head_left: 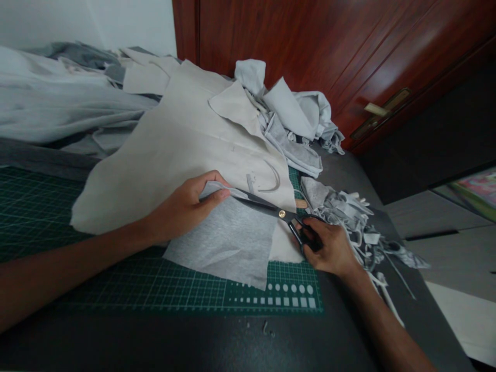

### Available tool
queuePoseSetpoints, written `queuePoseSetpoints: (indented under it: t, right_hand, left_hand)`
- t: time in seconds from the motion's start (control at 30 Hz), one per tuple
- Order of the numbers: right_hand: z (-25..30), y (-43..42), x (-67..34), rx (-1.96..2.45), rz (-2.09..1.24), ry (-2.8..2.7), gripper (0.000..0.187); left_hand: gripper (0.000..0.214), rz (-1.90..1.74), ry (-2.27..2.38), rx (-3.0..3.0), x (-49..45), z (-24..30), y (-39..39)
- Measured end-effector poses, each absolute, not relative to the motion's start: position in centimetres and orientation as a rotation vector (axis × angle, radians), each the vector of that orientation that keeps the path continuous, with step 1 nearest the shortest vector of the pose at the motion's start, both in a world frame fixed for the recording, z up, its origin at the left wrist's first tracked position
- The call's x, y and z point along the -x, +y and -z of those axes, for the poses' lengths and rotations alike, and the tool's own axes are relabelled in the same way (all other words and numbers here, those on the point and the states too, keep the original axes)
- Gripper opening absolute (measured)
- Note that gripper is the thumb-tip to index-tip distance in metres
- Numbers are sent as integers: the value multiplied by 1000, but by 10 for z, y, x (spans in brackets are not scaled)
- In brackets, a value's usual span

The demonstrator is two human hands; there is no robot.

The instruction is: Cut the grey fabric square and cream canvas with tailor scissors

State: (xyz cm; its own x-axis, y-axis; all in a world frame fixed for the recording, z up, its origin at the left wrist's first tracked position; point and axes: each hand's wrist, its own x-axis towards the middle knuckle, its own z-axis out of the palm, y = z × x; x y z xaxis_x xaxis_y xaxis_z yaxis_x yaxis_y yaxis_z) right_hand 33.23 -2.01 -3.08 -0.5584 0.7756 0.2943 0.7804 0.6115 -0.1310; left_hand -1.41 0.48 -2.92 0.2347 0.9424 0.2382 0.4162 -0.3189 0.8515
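My right hand (328,247) grips the black handles of a pair of scissors (271,207), whose blades run left into the fabric. A grey fabric piece (228,240) lies on the green cutting mat (116,289), partly over a larger beige cloth (174,150). My left hand (186,206) pinches the top edge of the grey piece right by the blade tips, thumb pressed against fingers.
A heap of thin grey offcuts (349,217) lies right of the scissors near the table's right edge. Crumpled light-grey cloth (294,119) piles up at the back, more grey fabric (58,98) at the back left. A dark wooden door (349,51) stands behind.
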Motion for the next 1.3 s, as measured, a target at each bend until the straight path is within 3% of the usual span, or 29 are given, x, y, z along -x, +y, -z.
queuePoseSetpoints:
  t: [1.3]
  right_hand:
    - [34, -18, -333, 1171, 14, -2458, 37]
  left_hand:
    - [23, -843, 1219, -1803, 15, 27, 4]
